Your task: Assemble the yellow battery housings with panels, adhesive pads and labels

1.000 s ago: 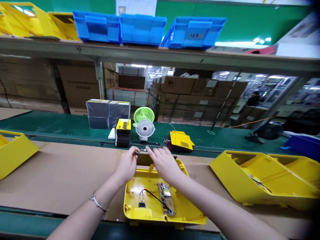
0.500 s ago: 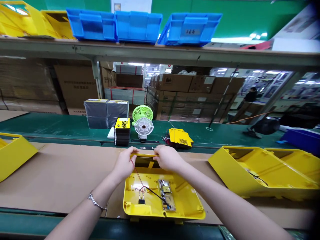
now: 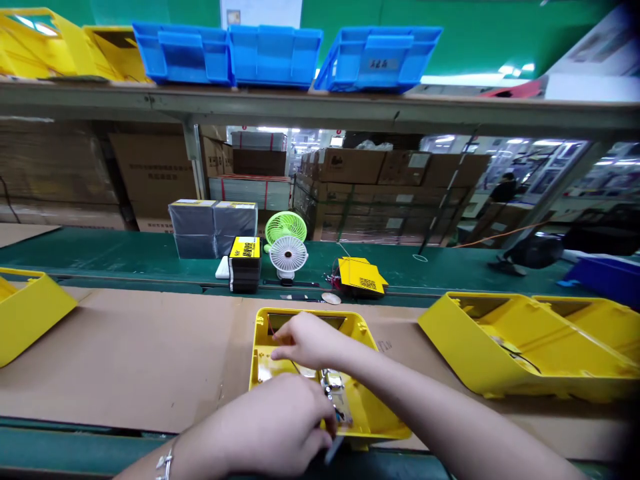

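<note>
In front of me a yellow plastic housing (image 3: 385, 420) lies with its open side up on the cardboard. Inside it sits a circuit board (image 3: 333, 383), partly covered by my hands. My right hand (image 3: 313, 340) reaches over the housing's back part, thumb and forefinger apart, near a thin red wire (image 3: 271, 325). Lower down, my left hand (image 3: 280, 420) is at the housing's front edge with its fingers curled closed. A blurred greyish piece (image 3: 333, 451) shows at its fingertips; its kind cannot be made out. The rest of the wiring is hidden behind the hands.
Yellow housings stand at the right (image 3: 500, 360) and a yellow housing at the left (image 3: 35, 320). Behind are a stack of black-and-yellow boxes (image 3: 245, 267), a white fan (image 3: 289, 255), a green fan (image 3: 287, 223) and yellow cards (image 3: 361, 275). Blue bins (image 3: 277, 57) line the shelf above.
Both hands have left the housing's back rim. My left hand has come down to the front edge; my right hand has shifted left over the interior. A pale oval object behind the housing is now uncovered.
</note>
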`<state>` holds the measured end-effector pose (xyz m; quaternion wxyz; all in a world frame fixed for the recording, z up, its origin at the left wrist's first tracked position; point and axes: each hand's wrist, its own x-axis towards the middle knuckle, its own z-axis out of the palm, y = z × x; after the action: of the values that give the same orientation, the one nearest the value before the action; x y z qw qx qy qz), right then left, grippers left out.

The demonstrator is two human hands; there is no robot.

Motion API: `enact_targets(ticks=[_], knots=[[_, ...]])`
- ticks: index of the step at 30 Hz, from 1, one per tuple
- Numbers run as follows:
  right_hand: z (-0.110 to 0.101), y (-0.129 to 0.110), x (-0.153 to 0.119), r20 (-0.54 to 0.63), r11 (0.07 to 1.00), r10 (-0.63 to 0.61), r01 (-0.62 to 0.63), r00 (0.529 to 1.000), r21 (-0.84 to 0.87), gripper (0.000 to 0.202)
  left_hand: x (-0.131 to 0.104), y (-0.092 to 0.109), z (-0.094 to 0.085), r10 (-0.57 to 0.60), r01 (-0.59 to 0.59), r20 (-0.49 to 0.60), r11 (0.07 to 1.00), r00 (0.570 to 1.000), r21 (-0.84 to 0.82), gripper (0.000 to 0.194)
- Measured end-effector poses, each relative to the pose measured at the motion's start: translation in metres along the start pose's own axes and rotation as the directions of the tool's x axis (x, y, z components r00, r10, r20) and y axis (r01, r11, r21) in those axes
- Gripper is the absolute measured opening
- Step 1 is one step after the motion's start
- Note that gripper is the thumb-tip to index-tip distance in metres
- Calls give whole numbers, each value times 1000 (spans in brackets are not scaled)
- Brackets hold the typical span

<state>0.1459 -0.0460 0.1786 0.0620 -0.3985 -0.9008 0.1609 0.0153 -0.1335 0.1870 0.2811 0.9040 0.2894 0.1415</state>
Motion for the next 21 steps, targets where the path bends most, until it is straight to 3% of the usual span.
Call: enact_targets(ticks=[2,4,5,7,8,11,13,17,21], knots=[[5,-3,1,57,999,-32,33,998,-20,16,-2,-1,-12,42,-33,45,984,998,-178,26],[5,-3,-1,72,999,-30,32,997,-38,18,1,-15,-29,-40,8,-104,956,994,-292,31],[4,-3,-3,70,999,-27,29,997,-36,21,3,-27,-38,-125,53,-219,950,968,-307,29],[0,-2,-7,46,999,-37,38,998,-29,29,12,-57,-52,-339,239,-446,934,829,-265,28],[-2,-2,-9,37,998,-48,49,998,-26,34,16,-73,-57,-421,368,-470,907,775,-205,30],[-2,-1,-12,21,995,-63,64,998,-74,39,29,-112,-65,-487,463,-362,872,795,-156,20],[1,1,-13,11,987,-53,55,999,-148,38,36,-125,-68,-495,476,-276,869,824,-138,14],[8,5,-15,-9,974,-40,37,999,-222,34,47,-130,-75,-516,508,-173,857,839,-91,13],[3,11,-22,-4,979,-28,26,1000,-202,26,54,-131,-81,-519,517,-145,854,842,-52,16]])
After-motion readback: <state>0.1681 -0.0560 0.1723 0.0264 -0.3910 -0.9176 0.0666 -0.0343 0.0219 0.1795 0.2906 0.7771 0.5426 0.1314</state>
